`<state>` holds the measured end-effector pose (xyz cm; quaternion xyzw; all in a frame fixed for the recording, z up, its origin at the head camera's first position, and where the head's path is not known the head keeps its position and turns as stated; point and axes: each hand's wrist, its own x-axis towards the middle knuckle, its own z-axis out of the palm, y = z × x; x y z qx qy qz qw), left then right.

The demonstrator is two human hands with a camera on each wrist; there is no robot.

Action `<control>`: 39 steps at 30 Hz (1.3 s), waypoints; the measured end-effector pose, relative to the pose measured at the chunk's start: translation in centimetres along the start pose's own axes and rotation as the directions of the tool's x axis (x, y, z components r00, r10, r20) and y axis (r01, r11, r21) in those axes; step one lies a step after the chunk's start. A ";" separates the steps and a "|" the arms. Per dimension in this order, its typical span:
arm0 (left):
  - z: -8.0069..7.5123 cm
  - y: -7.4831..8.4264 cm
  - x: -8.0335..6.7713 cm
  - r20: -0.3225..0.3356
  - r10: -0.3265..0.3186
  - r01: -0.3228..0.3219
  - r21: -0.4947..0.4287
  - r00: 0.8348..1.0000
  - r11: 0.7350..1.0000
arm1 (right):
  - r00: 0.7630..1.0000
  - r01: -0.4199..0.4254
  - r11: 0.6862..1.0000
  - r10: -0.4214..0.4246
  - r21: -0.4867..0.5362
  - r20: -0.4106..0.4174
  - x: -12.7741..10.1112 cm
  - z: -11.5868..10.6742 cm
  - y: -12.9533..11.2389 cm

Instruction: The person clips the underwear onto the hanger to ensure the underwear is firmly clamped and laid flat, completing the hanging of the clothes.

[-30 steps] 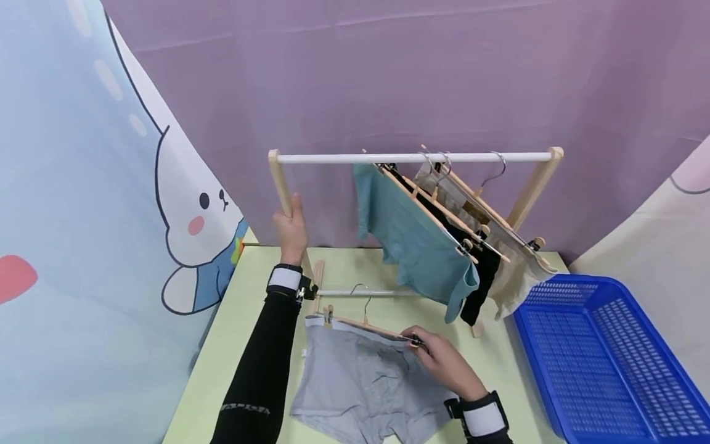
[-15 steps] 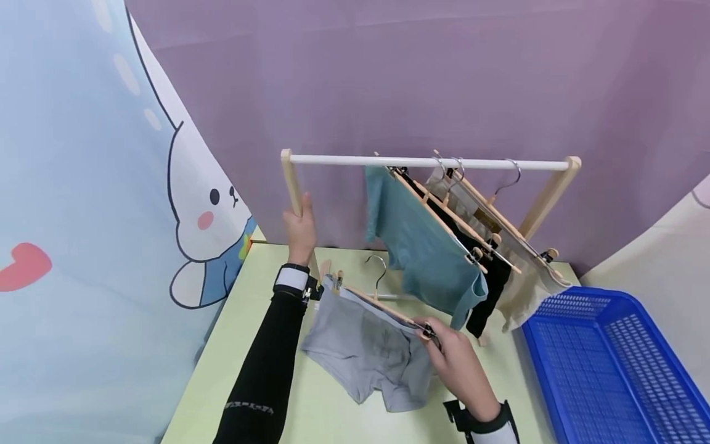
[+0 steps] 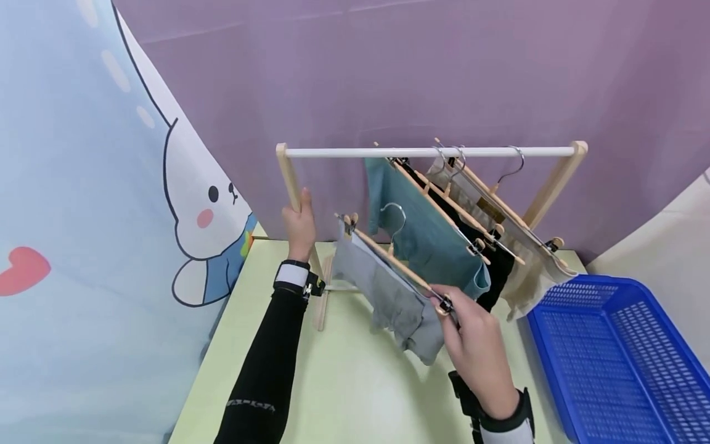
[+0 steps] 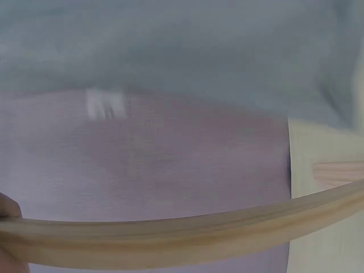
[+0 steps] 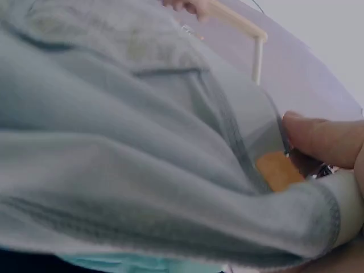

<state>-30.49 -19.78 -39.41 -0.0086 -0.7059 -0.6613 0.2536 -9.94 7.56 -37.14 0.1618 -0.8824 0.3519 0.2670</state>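
My left hand (image 3: 300, 231) grips the left wooden post (image 3: 288, 176) of a small clothes rack. In the left wrist view that post (image 4: 170, 242) runs across the bottom, with blurred grey cloth above. My right hand (image 3: 479, 348) pinches the right clip end of a wooden clip hanger (image 3: 398, 264). Grey boxer briefs (image 3: 377, 280) hang tilted from its clips, raised over the table in front of the rack. The hanger's metal hook (image 3: 402, 216) points up, below the white rail (image 3: 344, 152), overlapping the teal shorts (image 3: 407, 213). In the right wrist view the briefs (image 5: 102, 170) fill most of the picture.
On the rail's right half hang teal, black (image 3: 501, 274) and beige (image 3: 518, 277) garments on clip hangers. A blue plastic basket (image 3: 616, 290) stands at the right of the pale green table (image 3: 355, 394). A purple backdrop (image 3: 416, 74) rises behind the rack.
My right hand has lifted the hanger with the grey boxer briefs off the table, up toward the rail and slightly right. My left hand keeps its grip on the post.
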 end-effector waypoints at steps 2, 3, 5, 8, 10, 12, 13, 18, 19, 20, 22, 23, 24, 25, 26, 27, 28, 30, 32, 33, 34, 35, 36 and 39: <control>-0.1 0.0 0.0 -0.005 0.012 -0.012 0.006 1.000 1.000 | 0.999 0.015 1.000 -0.015 -0.004 -0.042 0.6 0.0 -0.3; -0.1 0.0 -0.1 -0.006 0.014 -0.014 0.007 1.000 1.000 | 0.998 0.025 1.000 -0.025 -0.004 -0.062 0.9 0.0 -0.5; -0.2 0.0 -0.2 -0.007 0.009 -0.009 0.005 1.000 1.000 | 0.994 0.048 0.999 -0.046 0.013 -0.103 1.5 0.0 -0.7; -0.2 0.1 -0.3 -0.009 0.000 0.000 -0.004 1.000 1.000 | 0.985 0.082 0.996 -0.075 0.039 -0.153 2.5 -0.1 -1.1; -0.2 0.2 -0.3 -0.009 -0.001 0.001 0.000 1.000 1.000 | 0.979 0.097 0.995 -0.089 0.036 -0.181 3.4 -0.1 -1.4; -0.2 0.2 -0.3 -0.008 0.000 0.000 0.008 1.000 1.000 | 0.977 0.096 0.995 -0.091 0.014 -0.195 4.2 -0.2 -1.6; -0.1 0.3 -0.2 -0.008 0.000 0.000 0.015 1.000 1.000 | 0.975 0.097 0.995 -0.096 -0.004 -0.199 4.7 -0.1 -1.7; -0.1 0.3 -0.4 -0.014 -0.005 0.005 0.021 1.000 1.000 | 0.975 0.087 0.995 -0.094 -0.041 -0.203 6.3 0.6 -1.8; -0.1 0.3 -0.5 -0.016 -0.006 0.006 0.019 1.000 1.000 | 0.976 0.085 0.996 -0.091 -0.039 -0.198 6.5 0.8 -1.7; -0.1 0.3 -0.5 -0.018 -0.004 0.004 0.016 1.000 1.000 | 0.978 0.081 0.996 -0.086 -0.035 -0.193 6.7 1.0 -1.7; 0.1 0.2 -0.6 -0.025 0.002 -0.002 0.013 1.000 1.000 | 0.981 0.067 0.997 -0.071 -0.030 -0.180 6.8 1.4 -1.5; 0.1 0.1 -0.6 -0.030 0.004 -0.004 0.008 1.000 1.000 | 0.984 0.058 0.998 -0.063 -0.034 -0.169 6.8 1.6 -1.4; 0.2 0.1 -0.7 -0.034 0.006 -0.006 0.001 0.999 1.000 | 0.985 0.049 0.998 -0.053 -0.031 -0.162 6.8 1.8 -1.4; 0.3 0.0 -0.7 -0.039 0.007 -0.007 -0.001 0.999 1.000 | 0.988 0.035 0.999 -0.039 -0.032 -0.149 6.8 2.0 -1.3; 0.3 -0.1 -0.7 -0.043 0.010 -0.010 -0.006 0.999 1.000 | 0.990 0.023 0.999 -0.028 -0.032 -0.137 6.7 2.2 -1.2; 0.4 -0.2 -0.7 -0.046 0.013 -0.013 -0.008 0.999 1.000 | 0.992 0.013 0.999 -0.017 -0.035 -0.127 6.6 2.3 -1.1; 0.4 -0.3 -0.6 -0.046 0.018 -0.019 -0.009 0.999 1.000 | 0.993 0.001 0.999 -0.006 -0.039 -0.117 6.5 2.5 -1.0; 0.5 -0.5 -0.6 -0.044 0.030 -0.030 -0.007 0.999 1.000 | 0.995 -0.016 0.999 0.012 -0.041 -0.098 6.5 2.7 -0.8; 0.5 -0.6 -0.5 -0.037 0.039 -0.039 -0.007 0.999 0.999 | 0.996 -0.036 0.999 0.032 -0.038 -0.079 6.4 2.8 -0.6; 0.5 -0.7 -0.5 -0.034 0.043 -0.043 -0.003 0.999 0.999 | 0.997 -0.047 0.998 0.045 -0.031 -0.070 6.4 2.8 -0.6; 0.5 -0.7 -0.5 -0.028 0.045 -0.045 -0.002 0.999 0.999 | 0.997 -0.058 0.998 0.057 -0.016 -0.061 6.4 2.8 -0.5; 0.4 -0.6 -0.5 -0.022 0.043 -0.044 -0.004 0.999 0.999 | 0.996 -0.075 0.997 0.074 -0.004 -0.049 6.4 2.8 -0.4; 0.3 -0.6 -0.5 -0.015 0.042 -0.042 -0.004 0.999 0.999 | 0.995 -0.096 0.995 0.096 0.010 -0.035 6.3 2.8 -0.3; 0.1 -0.5 -0.4 0.007 0.027 -0.027 0.000 1.000 1.000 | 0.984 -0.176 0.983 0.176 0.056 0.003 5.6 2.9 0.0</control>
